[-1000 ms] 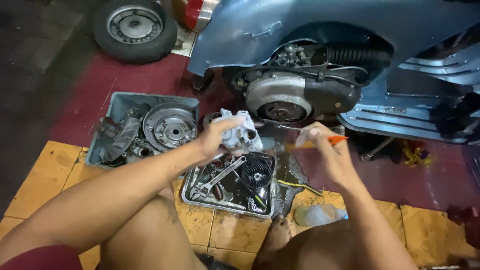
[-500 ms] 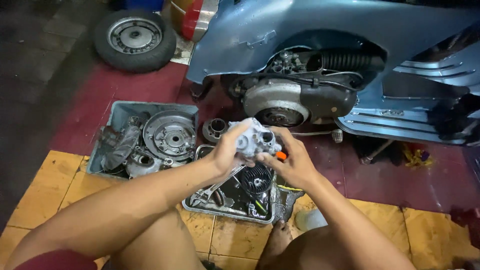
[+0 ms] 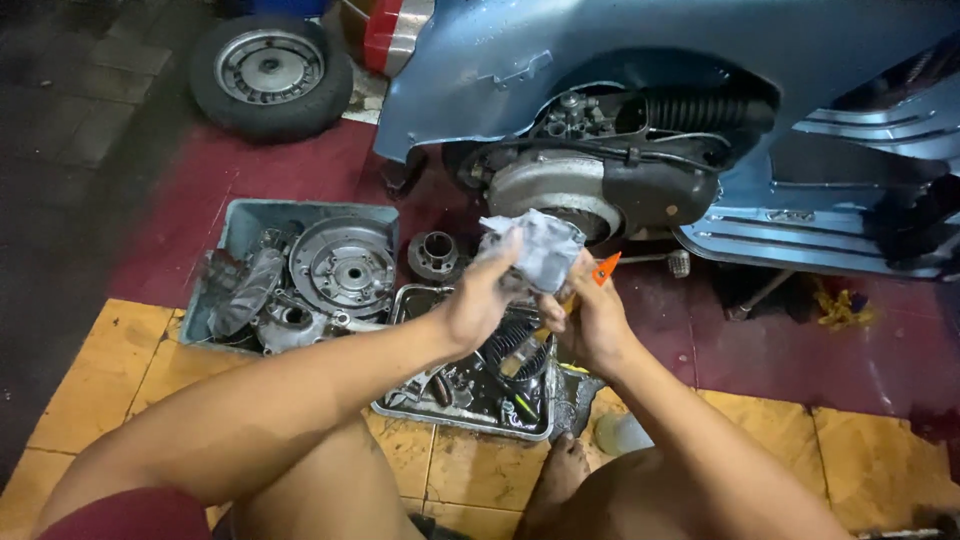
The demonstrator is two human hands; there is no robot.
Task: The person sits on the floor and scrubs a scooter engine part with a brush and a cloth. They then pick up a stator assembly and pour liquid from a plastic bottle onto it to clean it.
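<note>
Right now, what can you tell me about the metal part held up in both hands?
The metal part is a pale grey, cast-looking housing, shiny and irregular. It is lifted above the metal tray, in front of the scooter engine. The left hand grips its left side; the right hand supports it from below beside an orange-handled tool.

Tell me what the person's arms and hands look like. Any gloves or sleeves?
No gloves and no sleeves. The left hand and the right hand are bare, and both forearms are bare all the way up. No watch, ring or bracelet shows. The only clothing in view is dark red cloth at the bottom left, probably shorts.
</note>
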